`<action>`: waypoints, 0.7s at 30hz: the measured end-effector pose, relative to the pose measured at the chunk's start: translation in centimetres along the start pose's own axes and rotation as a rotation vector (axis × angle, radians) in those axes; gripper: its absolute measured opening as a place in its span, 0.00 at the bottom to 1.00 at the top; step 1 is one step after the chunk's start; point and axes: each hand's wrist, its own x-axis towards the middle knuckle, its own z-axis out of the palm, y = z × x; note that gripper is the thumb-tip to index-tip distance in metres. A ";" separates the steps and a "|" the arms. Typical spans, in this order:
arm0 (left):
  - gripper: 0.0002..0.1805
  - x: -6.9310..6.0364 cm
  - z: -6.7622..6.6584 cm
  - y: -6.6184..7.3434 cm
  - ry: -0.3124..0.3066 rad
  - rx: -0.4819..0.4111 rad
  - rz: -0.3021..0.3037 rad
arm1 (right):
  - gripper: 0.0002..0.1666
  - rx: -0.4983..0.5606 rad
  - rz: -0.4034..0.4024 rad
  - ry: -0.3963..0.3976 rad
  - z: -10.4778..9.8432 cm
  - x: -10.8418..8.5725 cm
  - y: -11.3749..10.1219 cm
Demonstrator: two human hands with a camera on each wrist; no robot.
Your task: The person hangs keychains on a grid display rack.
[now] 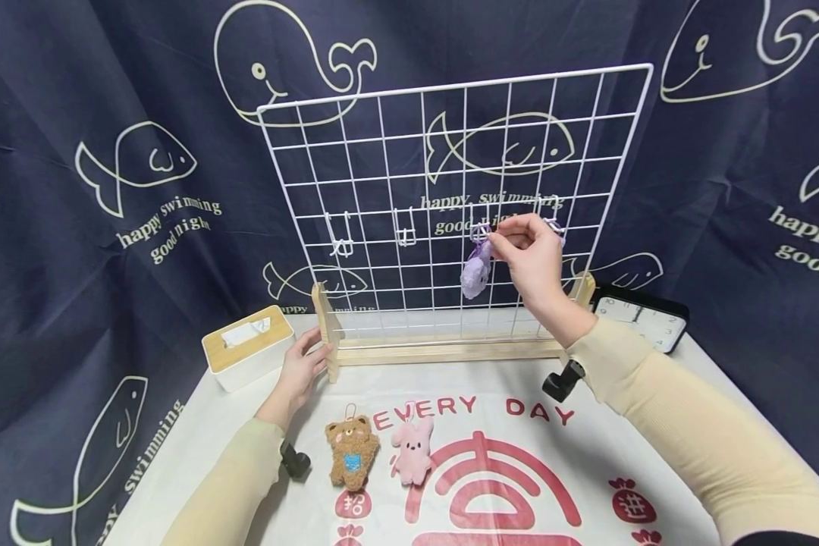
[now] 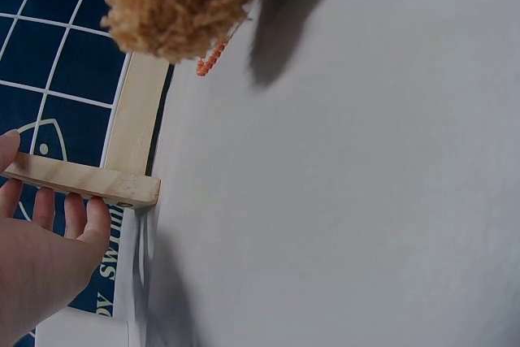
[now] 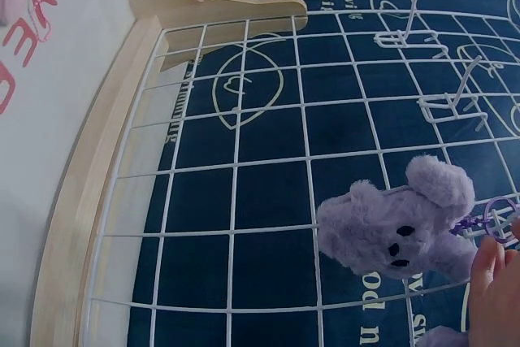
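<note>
My right hand (image 1: 534, 254) pinches the ring of a purple plush keychain (image 1: 476, 274) at a white hook on the wire grid (image 1: 403, 163). In the right wrist view the purple plush (image 3: 390, 221) hangs in front of the wires, its purple ring (image 3: 497, 219) at my fingertips; whether the ring sits on the hook, I cannot tell. My left hand (image 1: 303, 368) grips the wooden foot (image 2: 89, 178) at the grid's left end, thumb on one side and fingers on the other. A brown bear keychain (image 1: 352, 453) and a pink plush keychain (image 1: 412, 451) lie on the table.
Two white hooks, a left one (image 1: 340, 236) and a middle one (image 1: 406, 229), hang on the grid. Another purple item (image 1: 554, 227) shows partly behind my right hand. A tissue box (image 1: 249, 345) stands left of the grid, a clock (image 1: 644, 322) right of it.
</note>
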 end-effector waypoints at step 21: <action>0.32 -0.2 0.2 0.0 -0.005 0.010 0.013 | 0.08 0.090 -0.052 -0.313 -1.3 -4.1 1.4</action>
